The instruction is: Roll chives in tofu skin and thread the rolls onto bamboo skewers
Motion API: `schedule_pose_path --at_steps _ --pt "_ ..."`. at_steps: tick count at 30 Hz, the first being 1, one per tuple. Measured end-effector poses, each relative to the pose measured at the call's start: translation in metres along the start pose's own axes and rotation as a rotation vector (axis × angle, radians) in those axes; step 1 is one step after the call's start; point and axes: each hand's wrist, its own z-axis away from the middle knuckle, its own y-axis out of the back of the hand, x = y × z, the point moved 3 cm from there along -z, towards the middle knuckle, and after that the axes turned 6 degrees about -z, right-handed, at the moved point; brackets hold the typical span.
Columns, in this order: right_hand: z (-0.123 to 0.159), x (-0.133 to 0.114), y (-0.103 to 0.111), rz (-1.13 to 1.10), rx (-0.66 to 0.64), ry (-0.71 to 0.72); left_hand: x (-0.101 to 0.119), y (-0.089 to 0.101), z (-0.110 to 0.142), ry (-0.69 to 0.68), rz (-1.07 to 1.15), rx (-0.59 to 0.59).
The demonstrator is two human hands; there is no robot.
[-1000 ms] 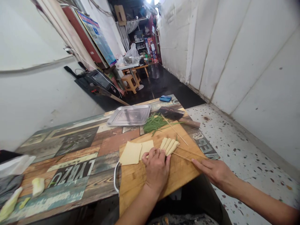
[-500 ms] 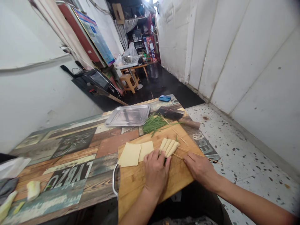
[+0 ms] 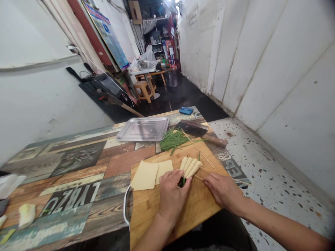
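Pale tofu-skin rolls (image 3: 190,166) with bits of green at their ends lie side by side on the wooden cutting board (image 3: 149,209). My left hand (image 3: 172,195) grips them at the near end, fingers over the top and thumb at the side. A thin wooden skewer (image 3: 199,178) is pinched in my right hand (image 3: 226,191), its far end meeting the right side of the rolls. Another skewer (image 3: 240,181) runs from the rolls rightward past my knuckles. Left of my hand lie flat square tofu sheets (image 3: 145,175).
Behind the rolls are a loose skewer (image 3: 196,147), cut green chives (image 3: 174,139) and a cleaver (image 3: 193,128). A metal tray (image 3: 143,129) and a blue box (image 3: 186,110) sit farther back. A white vegetable piece (image 3: 27,215) lies at the table's left.
The view has shifted slightly, so the board and table appear a little lower. Both hands keep nearly the same places at the rolls and skewer.
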Motion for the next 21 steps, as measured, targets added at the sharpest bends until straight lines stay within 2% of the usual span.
schedule_pose_path --at_steps 6,21 --pt "0.0 0.003 -0.003 -0.02 -0.095 -0.035 0.005 0.001 0.001 -0.046 -0.046 -0.017" --pt "-0.013 0.002 -0.007 -0.044 -0.1 -0.03 0.004 -0.001 0.0 -0.049 -0.006 -0.035"
